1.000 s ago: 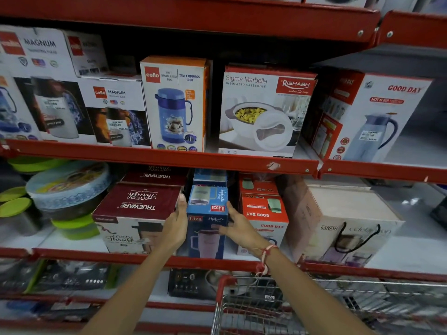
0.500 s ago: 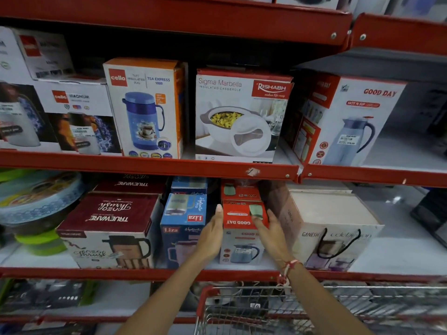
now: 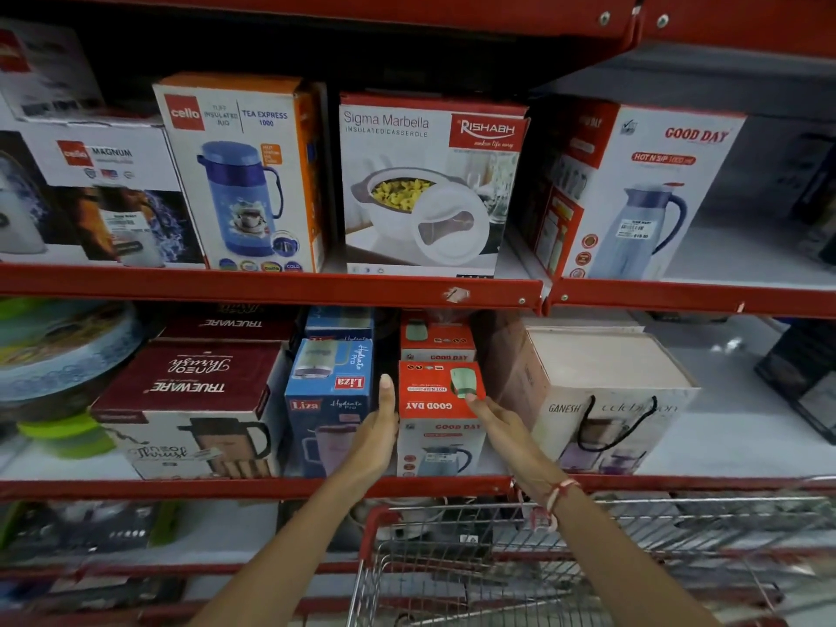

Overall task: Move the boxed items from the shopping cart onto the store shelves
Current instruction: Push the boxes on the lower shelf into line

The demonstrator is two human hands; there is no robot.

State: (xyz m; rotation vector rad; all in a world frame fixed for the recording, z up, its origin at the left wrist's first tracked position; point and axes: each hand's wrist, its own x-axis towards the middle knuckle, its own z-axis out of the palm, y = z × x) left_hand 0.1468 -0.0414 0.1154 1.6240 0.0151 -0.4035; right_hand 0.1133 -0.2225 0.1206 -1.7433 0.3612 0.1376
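Two bare hands reach to the middle shelf [image 3: 271, 487], one on each side of a small red-and-white Good Day jug box [image 3: 438, 416] that stands at the shelf's front edge. The left hand [image 3: 375, 438] lies flat against the box's left face, fingers straight and pointing up. The right hand [image 3: 506, 434] is at the box's right side with its fingertips touching the top right corner; the right wrist wears a red-and-white thread band [image 3: 558, 493]. Neither hand's grip is closed: the fingers are extended, pressing or steadying the box between them rather than curled around it.

A second Good Day box [image 3: 436, 339] of the same kind stands directly behind the first. To the left are two blue Liza boxes [image 3: 330, 400], one behind the other, then two maroon Trueware boxes [image 3: 190, 400], likewise front and back. To the right sits one large Ganesh box [image 3: 606, 400].

The upper shelf [image 3: 271, 287] carries four boxes in clear view: a Cello Magnum box [image 3: 99, 192], a Cello Tea Express box [image 3: 244, 174], a Rishabh casserole box [image 3: 429, 187], and a large Good Day Hot N Sip box [image 3: 633, 192]; more boxes at far left are cut off.

One red-framed wire shopping cart [image 3: 452, 558] is below the arms; its contents are too blurred to count.
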